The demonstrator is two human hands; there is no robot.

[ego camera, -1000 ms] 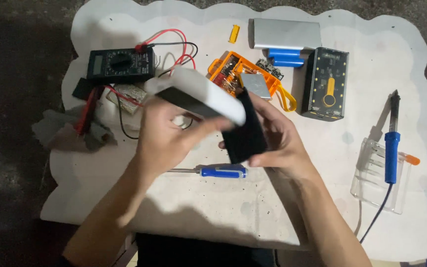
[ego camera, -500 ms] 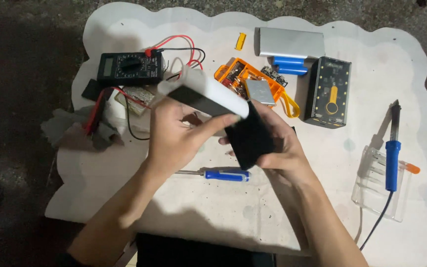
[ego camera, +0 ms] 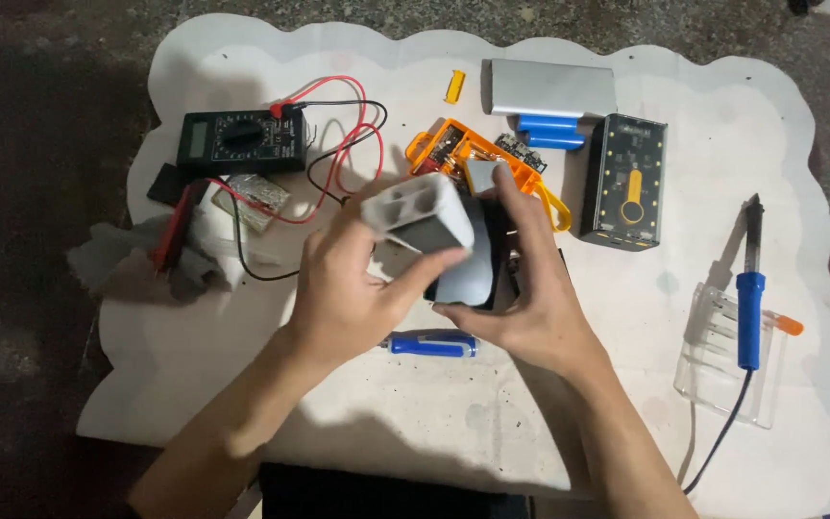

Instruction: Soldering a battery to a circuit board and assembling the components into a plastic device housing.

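Our left hand (ego camera: 343,288) has its fingers (ego camera: 405,279) closed around a white rectangular casing (ego camera: 417,213), thumb along its lower edge, so that the open end with two round holes faces up toward us. Our right hand (ego camera: 530,298) grips a dark, flat block with a pale grey face (ego camera: 468,264), fingers wrapped over its far side and thumb under its near edge. The casing and the block touch, the casing lying over the block's upper left corner, and both are held above the middle of the white counter (ego camera: 386,423).

Just below our hands a blue-handled screwdriver (ego camera: 431,344) lies flat on the counter. Behind them is an orange frame (ego camera: 453,149) holding a small circuit board, and beyond it a silver metal sleeve (ego camera: 551,88) with blue cylindrical cells (ego camera: 549,133) beside it. To the right of those lies a dark box with yellow markings (ego camera: 623,183). Farther right a blue-handled soldering iron (ego camera: 747,298) rests across a clear plastic tray (ego camera: 727,356). On the left a black multimeter (ego camera: 240,141) sits with its red and black leads (ego camera: 338,144) looping toward our hands.
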